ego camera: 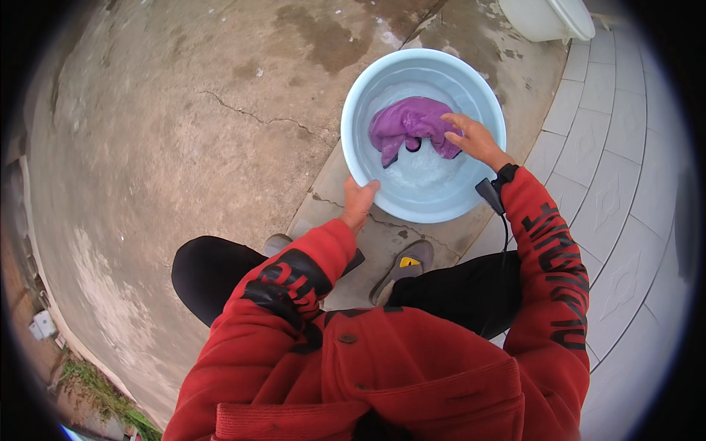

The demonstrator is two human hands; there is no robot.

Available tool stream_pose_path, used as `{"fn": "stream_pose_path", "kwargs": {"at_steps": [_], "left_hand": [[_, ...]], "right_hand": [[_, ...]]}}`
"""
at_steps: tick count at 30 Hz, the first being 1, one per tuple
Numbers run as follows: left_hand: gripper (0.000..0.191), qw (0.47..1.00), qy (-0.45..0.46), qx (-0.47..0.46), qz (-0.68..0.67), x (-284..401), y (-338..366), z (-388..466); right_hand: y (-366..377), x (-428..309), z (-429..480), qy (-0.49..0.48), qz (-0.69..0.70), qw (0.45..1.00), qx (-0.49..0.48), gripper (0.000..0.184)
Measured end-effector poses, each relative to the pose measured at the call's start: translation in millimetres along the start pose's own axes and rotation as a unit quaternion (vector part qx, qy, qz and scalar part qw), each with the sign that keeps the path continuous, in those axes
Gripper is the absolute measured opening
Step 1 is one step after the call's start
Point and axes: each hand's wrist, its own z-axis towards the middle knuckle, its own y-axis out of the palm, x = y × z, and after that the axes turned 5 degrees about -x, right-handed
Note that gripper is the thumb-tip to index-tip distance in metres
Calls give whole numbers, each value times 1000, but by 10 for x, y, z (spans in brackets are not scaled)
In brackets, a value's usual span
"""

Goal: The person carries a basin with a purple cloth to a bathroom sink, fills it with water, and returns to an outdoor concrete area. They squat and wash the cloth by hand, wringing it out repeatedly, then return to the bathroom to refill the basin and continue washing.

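A light blue plastic basin (361, 160) stands on the concrete in front of my feet, with clear water (422, 171) in it. Bunched in the water lies a wet purple cloth item (411, 118) with dark edging. My left hand (359, 199) grips the basin's near left rim, thumb over the top. Over the right side of the basin reaches my right hand (471, 138), fingers apart at the cloth's right edge. Whether its fingertips touch the cloth cannot be told. A small black device (490, 195) on a cable hangs at my right wrist.
A white plastic tub (546, 19) stands at the top right. Pale tiles (606, 182) run along the right, beside cracked concrete (220, 138) with damp patches. My shoes (411, 264) are close to the basin's near side. Grass (105, 391) grows beyond the concrete's lower left edge.
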Motion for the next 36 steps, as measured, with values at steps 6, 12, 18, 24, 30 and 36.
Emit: {"fn": "stream_pose_path", "kwargs": {"at_steps": [6, 12, 18, 24, 30, 36], "left_hand": [[43, 991, 92, 71, 67, 39, 41, 118], [66, 966, 178, 167, 91, 227, 63, 427], [56, 945, 207, 198, 160, 189, 49, 509], [43, 923, 216, 238, 210, 184, 84, 506], [41, 927, 214, 240, 195, 206, 96, 502], [38, 930, 206, 245, 180, 198, 107, 499]], "right_hand": [[727, -556, 469, 175, -219, 960, -8, 79], [690, -47, 358, 164, -129, 973, 95, 66], [375, 42, 290, 230, 206, 950, -43, 33], [331, -232, 424, 62, -194, 952, 227, 34], [1195, -823, 940, 49, -216, 971, 92, 33], [595, -682, 844, 145, 318, 935, 63, 28]]}}
